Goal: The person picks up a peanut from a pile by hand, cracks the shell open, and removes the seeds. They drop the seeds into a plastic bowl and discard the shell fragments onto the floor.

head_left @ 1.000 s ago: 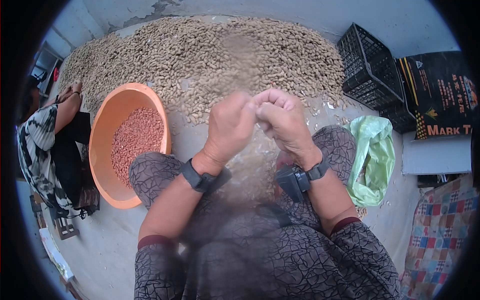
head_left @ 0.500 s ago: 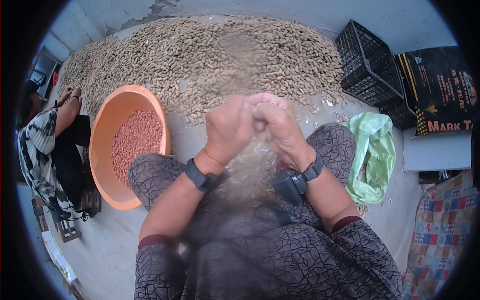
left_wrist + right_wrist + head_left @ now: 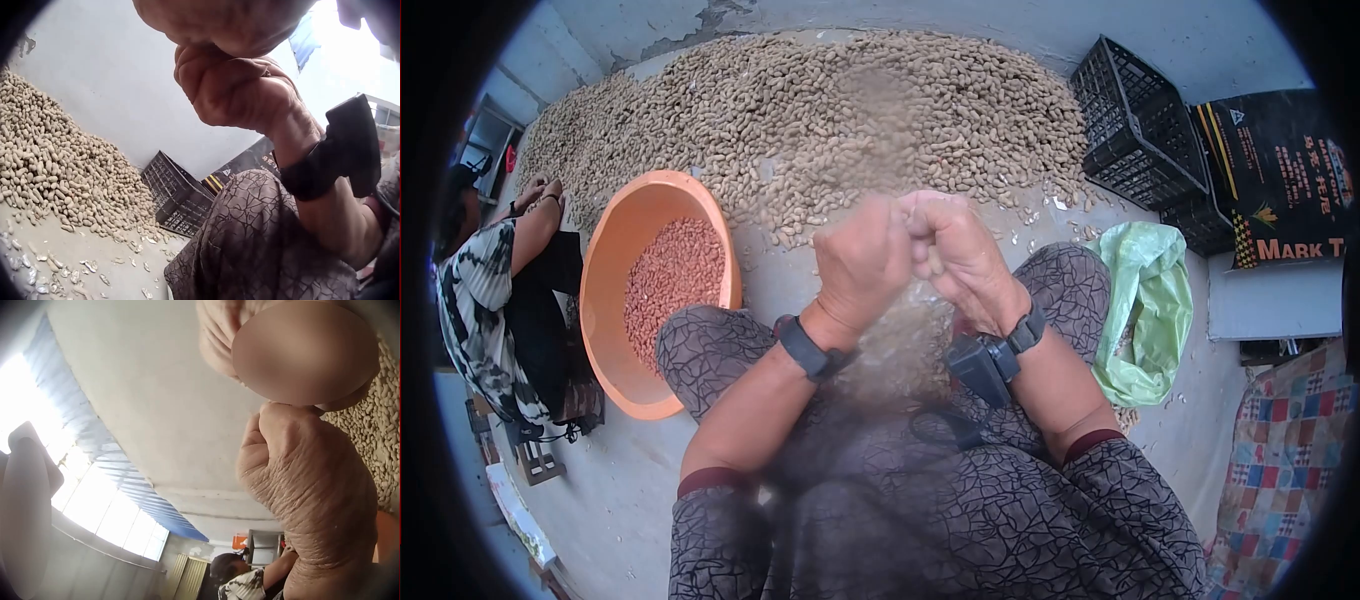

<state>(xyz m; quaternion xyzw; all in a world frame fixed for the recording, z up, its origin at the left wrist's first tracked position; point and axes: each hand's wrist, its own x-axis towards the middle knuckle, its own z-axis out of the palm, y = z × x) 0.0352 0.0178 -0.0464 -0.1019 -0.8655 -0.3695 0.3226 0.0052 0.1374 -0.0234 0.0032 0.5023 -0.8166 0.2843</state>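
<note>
Seen from the head camera, the left hand point(image 3: 862, 262) and the right hand point(image 3: 955, 250) meet knuckle to knuckle at the centre of the view, above the person's lap, both with fingers curled tightly inward. Whatever is pinched between them is hidden by the fingers, so I cannot tell what they grasp. In the left wrist view the right hand point(image 3: 240, 90) shows as a clenched fist pressed against the left hand. In the right wrist view the left hand point(image 3: 312, 487) is likewise bunched, its fingertips out of sight. At twelve o'clock from the hands a broad heap of unshelled peanuts point(image 3: 800, 110) lies on the floor. At nine o'clock stands an orange basin point(image 3: 600, 300) holding shelled reddish kernels point(image 3: 672, 275). At three o'clock a green plastic bag point(image 3: 1145, 310) rests beside the knee, and at two o'clock a black crate point(image 3: 1135, 125) leans near a printed sack point(image 3: 1285, 170). A second person point(image 3: 495, 290) sits beyond the basin at nine o'clock.
</note>
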